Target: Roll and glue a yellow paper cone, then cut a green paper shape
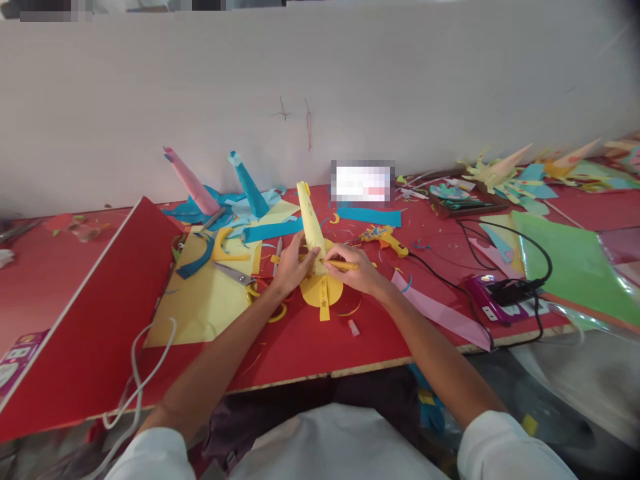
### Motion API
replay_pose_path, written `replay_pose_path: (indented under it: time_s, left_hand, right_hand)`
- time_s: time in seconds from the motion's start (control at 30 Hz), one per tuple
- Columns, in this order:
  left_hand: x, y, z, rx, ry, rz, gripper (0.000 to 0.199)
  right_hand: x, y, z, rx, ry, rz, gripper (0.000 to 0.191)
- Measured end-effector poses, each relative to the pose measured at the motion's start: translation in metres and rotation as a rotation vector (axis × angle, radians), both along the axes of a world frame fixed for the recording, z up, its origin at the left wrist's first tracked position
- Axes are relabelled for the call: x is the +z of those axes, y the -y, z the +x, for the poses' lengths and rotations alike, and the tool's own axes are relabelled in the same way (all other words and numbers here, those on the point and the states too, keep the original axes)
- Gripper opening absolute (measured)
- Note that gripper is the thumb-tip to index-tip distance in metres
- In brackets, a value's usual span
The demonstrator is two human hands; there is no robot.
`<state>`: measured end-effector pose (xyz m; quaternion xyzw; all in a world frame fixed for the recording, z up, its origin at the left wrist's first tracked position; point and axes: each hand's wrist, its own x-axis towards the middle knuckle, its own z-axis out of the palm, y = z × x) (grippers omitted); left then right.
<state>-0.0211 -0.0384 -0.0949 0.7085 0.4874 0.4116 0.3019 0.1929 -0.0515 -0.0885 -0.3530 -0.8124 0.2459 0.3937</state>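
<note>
A yellow paper cone (311, 223) stands on a round yellow paper base (311, 292) near the middle of the red table. My left hand (295, 265) is wrapped against the cone's lower left side. A yellow-orange pen (344, 265) is pinched in my right hand (356, 267), its tip pointing at the bottom of the cone. Below the cone, a yellow strip (325, 307) with a drawn star hangs over the base toward me. Scissors (234, 273) lie left of my left hand, and a yellow glue gun (384, 239) rests beyond my right hand.
A pink cone (193, 183) and a blue cone (250, 187) stand back left. A red board (100, 313) rises at left with a white cable (135, 373). Right are a purple power box (493, 300) with black cords, a pink strip (440, 312) and green sheets (575, 263).
</note>
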Motion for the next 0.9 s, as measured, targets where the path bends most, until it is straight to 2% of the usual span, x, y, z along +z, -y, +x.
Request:
replay_pose_path:
  time_s: [0.2, 0.9]
  left_hand:
    - [0.0013, 0.0002, -0.0004, 0.015, -0.034, 0.001, 0.049]
    - [0.0038, 0.0019, 0.0006, 0.011, -0.035, -0.006, 0.05]
  right_hand:
    - [-0.0034, -0.0015, 0.0018, -0.016, -0.012, 0.022, 0.007]
    - [0.0022, 0.0006, 0.0015, -0.032, -0.033, 0.011, 0.007]
